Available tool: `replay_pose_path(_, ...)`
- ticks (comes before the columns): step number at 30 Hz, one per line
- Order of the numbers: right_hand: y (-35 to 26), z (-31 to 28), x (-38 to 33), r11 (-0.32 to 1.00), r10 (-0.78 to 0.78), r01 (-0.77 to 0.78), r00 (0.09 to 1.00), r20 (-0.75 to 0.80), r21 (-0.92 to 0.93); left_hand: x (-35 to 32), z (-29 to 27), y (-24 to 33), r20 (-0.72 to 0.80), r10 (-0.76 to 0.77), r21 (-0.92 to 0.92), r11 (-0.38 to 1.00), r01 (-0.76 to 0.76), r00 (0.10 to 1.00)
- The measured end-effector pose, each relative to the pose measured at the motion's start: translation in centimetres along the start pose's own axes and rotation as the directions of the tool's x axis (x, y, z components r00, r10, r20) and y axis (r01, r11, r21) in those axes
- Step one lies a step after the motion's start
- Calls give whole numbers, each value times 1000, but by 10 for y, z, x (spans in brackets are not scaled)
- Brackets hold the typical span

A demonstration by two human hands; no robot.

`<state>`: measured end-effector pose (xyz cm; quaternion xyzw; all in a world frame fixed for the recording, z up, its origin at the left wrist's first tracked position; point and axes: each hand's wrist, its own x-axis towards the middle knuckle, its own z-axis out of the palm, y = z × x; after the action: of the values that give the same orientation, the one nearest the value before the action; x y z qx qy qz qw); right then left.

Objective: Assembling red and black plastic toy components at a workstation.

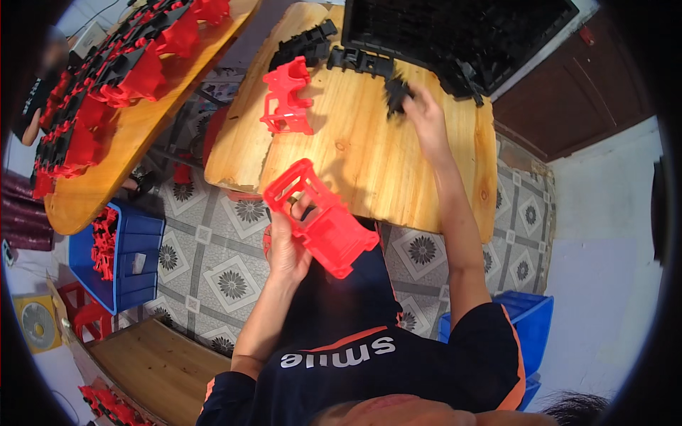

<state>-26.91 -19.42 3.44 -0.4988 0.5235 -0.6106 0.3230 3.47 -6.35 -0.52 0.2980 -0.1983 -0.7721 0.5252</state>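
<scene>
My left hand [288,245] grips a red plastic toy truck body [341,241] by its open-framed end. The truck body is tilted, just off the near edge of the wooden table [383,156]. Over the right part of the table, my right hand [424,110] has its fingers closed on a small black plastic part [396,92], blurred and partly hidden by the fingers. Another red truck body [290,96] stands on the table's left side. Behind it lie black plastic chassis pieces [302,46], and one more black chassis [361,62] lies nearer the middle.
A large black tray [345,32] of black parts rests at the table's far right. At left, a second wooden table [78,211] carries rows of red-and-black assemblies. Blue crates [135,273] stand on both sides; the left one holds red parts. A person [32,106] is at far left.
</scene>
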Motion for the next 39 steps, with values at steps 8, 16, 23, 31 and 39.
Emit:
replay_pose_path(8,9,-63,-71,578,-78,136,991,111,-804,-19,1,10,59,-29,-102,994,35,998)
replay_pose_path(16,-16,-20,-11,514,-133,532,824,550,-673,-23,7,15,106,2,-56,998,4,994)
replay_pose_path(23,-22,-26,-61,699,-12,284,922,386,-657,-12,-3,18,148,116,-133,986,-97,982)
replay_pose_path(31,-126,60,-191,723,-246,346,938,245,-598,-9,2,8,111,247,-69,968,-241,963)
replay_pose_path(39,-114,91,-209,480,-474,550,818,326,-683,-22,9,15,164,313,-67,950,-306,935)
